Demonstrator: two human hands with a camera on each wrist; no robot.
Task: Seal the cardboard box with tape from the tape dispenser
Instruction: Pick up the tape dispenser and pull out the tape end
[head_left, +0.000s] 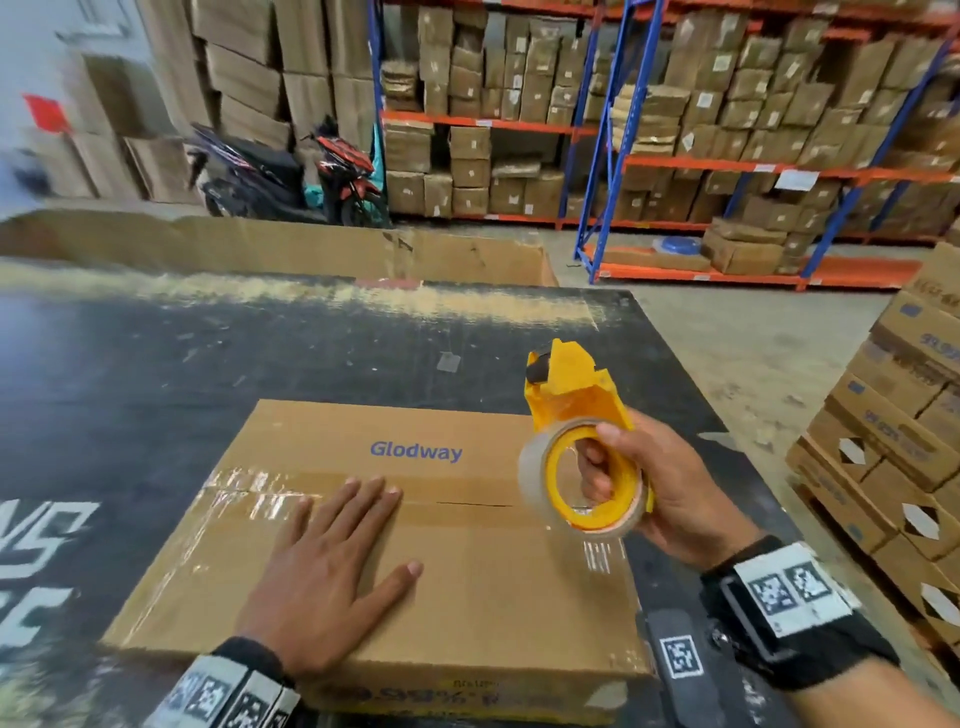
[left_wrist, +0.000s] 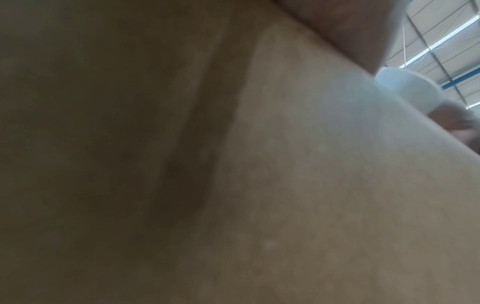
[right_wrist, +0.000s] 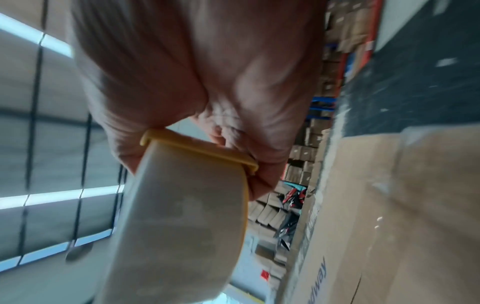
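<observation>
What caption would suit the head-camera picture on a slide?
Left hand presses flat on a partly taped cardboard box while the right hand lifts a yellow tape dispenser.

A warehouse. Blue-and-orange racks (head_left: 613, 156) along the far wall are packed shelf on shelf with labelled cartons (head_left: 470, 143). More cartons stand in tall stacks (head_left: 249, 67) at the left and on a pile (head_left: 893, 447) at the right. A scooter (head_left: 291, 176) is parked indoors on the bare concrete floor (head_left: 753, 343). Skylight strips (right_wrist: 59, 195) run across the roof.
</observation>
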